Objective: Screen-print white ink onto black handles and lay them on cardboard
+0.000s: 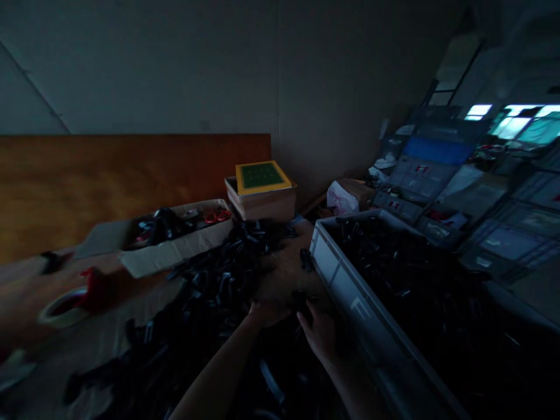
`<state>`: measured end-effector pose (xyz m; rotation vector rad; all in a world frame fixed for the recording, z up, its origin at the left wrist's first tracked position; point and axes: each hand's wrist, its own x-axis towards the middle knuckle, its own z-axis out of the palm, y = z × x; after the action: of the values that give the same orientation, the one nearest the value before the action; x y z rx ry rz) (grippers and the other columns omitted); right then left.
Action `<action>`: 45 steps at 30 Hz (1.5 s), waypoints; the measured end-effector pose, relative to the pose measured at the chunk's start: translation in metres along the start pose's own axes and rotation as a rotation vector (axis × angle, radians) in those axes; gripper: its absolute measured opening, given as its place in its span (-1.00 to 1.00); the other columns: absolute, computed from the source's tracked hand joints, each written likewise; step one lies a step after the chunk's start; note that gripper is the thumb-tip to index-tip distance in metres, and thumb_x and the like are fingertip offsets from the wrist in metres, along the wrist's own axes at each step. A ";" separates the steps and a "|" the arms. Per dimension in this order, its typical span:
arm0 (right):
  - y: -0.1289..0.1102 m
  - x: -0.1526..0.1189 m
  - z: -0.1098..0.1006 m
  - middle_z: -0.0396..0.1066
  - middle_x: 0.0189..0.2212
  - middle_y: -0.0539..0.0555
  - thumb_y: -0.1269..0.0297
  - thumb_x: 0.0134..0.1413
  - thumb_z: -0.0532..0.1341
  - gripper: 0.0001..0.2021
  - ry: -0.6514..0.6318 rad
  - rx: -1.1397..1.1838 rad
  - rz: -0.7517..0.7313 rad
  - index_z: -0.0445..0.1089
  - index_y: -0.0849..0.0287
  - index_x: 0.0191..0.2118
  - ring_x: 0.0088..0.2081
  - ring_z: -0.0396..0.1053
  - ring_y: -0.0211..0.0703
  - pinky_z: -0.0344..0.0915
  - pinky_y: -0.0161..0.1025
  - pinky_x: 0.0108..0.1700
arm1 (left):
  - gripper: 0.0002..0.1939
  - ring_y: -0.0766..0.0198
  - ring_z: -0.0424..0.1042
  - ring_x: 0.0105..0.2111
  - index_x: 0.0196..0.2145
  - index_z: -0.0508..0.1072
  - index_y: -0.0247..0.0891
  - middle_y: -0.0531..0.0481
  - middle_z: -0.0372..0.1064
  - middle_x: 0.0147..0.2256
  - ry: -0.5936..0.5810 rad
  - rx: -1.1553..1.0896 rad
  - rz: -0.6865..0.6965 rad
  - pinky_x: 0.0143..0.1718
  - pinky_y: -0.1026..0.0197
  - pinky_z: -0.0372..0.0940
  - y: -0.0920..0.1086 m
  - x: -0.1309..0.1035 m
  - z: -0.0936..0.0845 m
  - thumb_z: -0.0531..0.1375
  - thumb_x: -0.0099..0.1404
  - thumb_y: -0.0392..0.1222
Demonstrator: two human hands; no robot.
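Observation:
Many small black parts (223,280), dark and glossy, lie in a long heap across the table; their exact kind is too dark to make out. My left hand (265,313) is at the right side of the heap, its fingers blurred and reaching toward my right hand. Beside it, my right hand (318,329) has its thumb and fingers around a black part (301,299). Another black part (305,259) rests alone near the grey crate (341,265), which is filled with similar black pieces.
An open cardboard box (179,248) holds black items and orange-handled scissors (217,216). Behind it stands another carton (266,204) with a green and yellow board (262,177) on top. A tape roll (63,309) lies at left. Stacked grey crates (413,178) stand at right.

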<state>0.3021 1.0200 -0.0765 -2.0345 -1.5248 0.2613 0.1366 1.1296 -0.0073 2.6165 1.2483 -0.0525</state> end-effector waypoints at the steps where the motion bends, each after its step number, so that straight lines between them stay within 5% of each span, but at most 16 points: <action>1: -0.012 0.000 -0.001 0.42 0.07 0.23 -0.08 0.29 -0.03 -0.45 -0.042 -0.009 -0.005 0.35 0.14 0.19 0.05 0.41 0.07 0.25 0.00 0.13 | -0.44 -0.13 0.44 0.01 -0.08 0.56 -0.05 -0.18 0.50 -0.02 -0.071 0.025 -0.025 0.03 -0.18 0.26 -0.002 -0.009 -0.002 0.02 0.23 0.31; 8: -0.075 -0.012 0.011 0.44 0.03 0.28 -0.12 0.29 -0.03 -0.38 -0.283 -0.061 -0.139 0.26 0.21 0.25 0.07 0.38 0.05 0.17 -0.04 0.15 | -0.47 -0.13 0.36 0.08 -0.05 0.54 -0.12 -0.22 0.48 -0.02 -0.186 0.106 -0.129 0.13 -0.14 0.15 -0.016 -0.078 -0.018 0.21 0.11 0.21; 14: -0.138 -0.049 0.026 0.41 0.08 0.18 -0.09 0.27 0.01 -0.45 -0.413 0.064 -0.297 0.33 0.14 0.19 0.07 0.38 -0.02 0.23 -0.15 0.13 | -0.62 -0.09 0.42 0.00 -0.21 0.59 -0.23 -0.26 0.52 -0.14 -0.217 0.076 -0.242 0.11 -0.09 0.17 -0.027 -0.155 -0.020 0.17 0.18 0.07; 18: -0.176 -0.068 0.019 0.40 0.11 0.15 -0.02 0.27 0.03 -0.45 -0.619 0.250 -0.415 0.24 0.14 0.26 0.12 0.35 -0.05 0.18 -0.14 0.21 | -0.68 0.00 0.45 -0.04 -0.25 0.59 -0.20 -0.21 0.52 -0.17 -0.220 0.048 -0.317 0.03 0.02 0.27 -0.033 -0.205 -0.037 0.12 0.24 0.00; 21: -0.168 -0.069 -0.003 0.34 0.17 0.09 0.01 0.27 0.01 -0.47 -0.722 0.460 -0.491 0.23 0.10 0.26 0.19 0.28 -0.06 0.19 -0.11 0.23 | -0.69 0.07 0.46 -0.06 -0.24 0.58 -0.18 -0.16 0.52 -0.17 -0.147 -0.004 -0.309 0.08 0.05 0.24 -0.029 -0.240 -0.054 0.11 0.29 0.00; 24: -0.113 -0.069 -0.029 0.24 0.24 0.15 -0.02 0.28 -0.05 -0.43 -0.512 0.507 -0.517 0.19 0.13 0.29 0.26 0.18 -0.01 0.11 0.00 0.29 | -0.64 0.11 0.37 0.08 -0.06 0.52 -0.19 -0.15 0.47 -0.03 0.150 -0.049 -0.337 0.22 0.04 0.11 -0.014 -0.291 -0.057 0.04 0.37 0.00; 27: -0.034 -0.093 -0.043 0.03 0.34 0.24 -0.11 0.22 0.01 -0.28 -0.264 0.352 -0.589 -0.03 0.19 0.37 0.34 0.00 0.12 0.04 0.16 0.30 | -0.51 0.05 0.05 0.31 0.19 0.32 -0.17 -0.17 0.18 0.26 0.439 -0.022 -0.543 0.32 -0.10 -0.07 0.019 -0.364 -0.022 0.05 0.38 0.04; 30: 0.026 -0.139 -0.036 -0.23 0.41 0.22 -0.20 0.06 0.18 -0.15 -0.264 0.147 -0.810 -0.06 0.06 0.37 0.38 -0.17 0.27 -0.11 0.34 0.30 | -0.36 -0.15 -0.17 0.37 0.24 0.27 -0.11 -0.23 -0.05 0.36 0.381 0.012 -0.732 0.30 -0.32 -0.16 0.067 -0.432 0.051 0.18 0.26 0.13; 32: 0.039 -0.170 -0.023 -0.19 0.40 0.21 -0.18 -0.03 0.27 -0.11 -0.322 0.064 -0.912 -0.06 -0.04 0.36 0.38 -0.17 0.29 -0.19 0.41 0.30 | -0.28 -0.24 -0.21 0.37 0.23 0.29 -0.09 -0.27 -0.03 0.35 0.293 0.018 -0.790 0.27 -0.40 -0.16 0.097 -0.460 0.105 0.27 0.15 0.15; 34: 0.030 -0.190 -0.010 -0.10 0.38 0.25 -0.12 -0.06 0.32 -0.07 -0.332 0.030 -0.924 -0.09 -0.03 0.36 0.38 -0.17 0.28 -0.22 0.44 0.28 | -0.20 -0.32 -0.17 0.35 0.23 0.30 -0.11 -0.33 -0.01 0.34 0.213 0.017 -0.841 0.24 -0.44 -0.13 0.115 -0.472 0.146 0.32 0.08 0.17; 37: -0.009 -0.204 0.007 -0.10 0.37 0.31 -0.04 -0.12 0.40 -0.05 -0.336 0.027 -0.951 -0.02 0.05 0.35 0.39 -0.24 0.32 -0.20 0.44 0.27 | -0.06 -0.44 -0.15 0.32 0.20 0.35 -0.18 -0.39 0.05 0.30 0.155 0.004 -0.865 0.22 -0.50 -0.16 0.116 -0.472 0.172 0.33 -0.07 0.34; 42: -0.079 -0.219 0.028 -0.18 0.40 0.18 -0.02 -0.22 0.47 -0.06 -0.454 -0.032 -1.054 0.10 -0.14 0.32 0.38 -0.34 0.42 -0.17 0.44 0.25 | -0.11 -0.36 -0.26 0.35 0.24 0.31 -0.12 -0.28 0.22 0.23 0.186 -0.001 -0.821 0.27 -0.43 -0.23 0.073 -0.482 0.161 0.33 0.00 0.27; 45: -0.111 -0.229 0.035 -0.25 0.42 0.20 -0.02 -0.19 0.46 -0.03 -0.418 -0.056 -1.025 0.03 -0.14 0.35 0.38 -0.34 0.46 -0.06 0.44 0.20 | -0.20 -0.29 -0.26 0.37 0.29 0.23 -0.08 -0.25 0.05 0.32 0.247 0.023 -0.807 0.27 -0.41 -0.20 0.043 -0.493 0.152 0.33 0.13 0.04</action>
<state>0.1191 0.8392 -0.0853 -1.0235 -2.6194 0.2255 -0.1322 0.6925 -0.0795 1.9996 2.3099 0.1201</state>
